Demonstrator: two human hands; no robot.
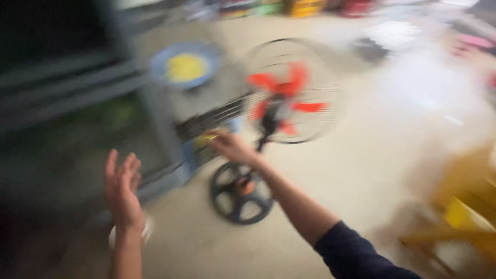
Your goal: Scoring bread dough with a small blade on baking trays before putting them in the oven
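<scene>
Our right hand (230,146) reaches beside the fan (281,103) on the floor (361,170), seemingly pinching something small and yellow; the blur hides it. Our left hand (123,188) hangs released. A careless reach could tip the fan.

Upright red-bladed pedestal fan (287,93), blurred
</scene>
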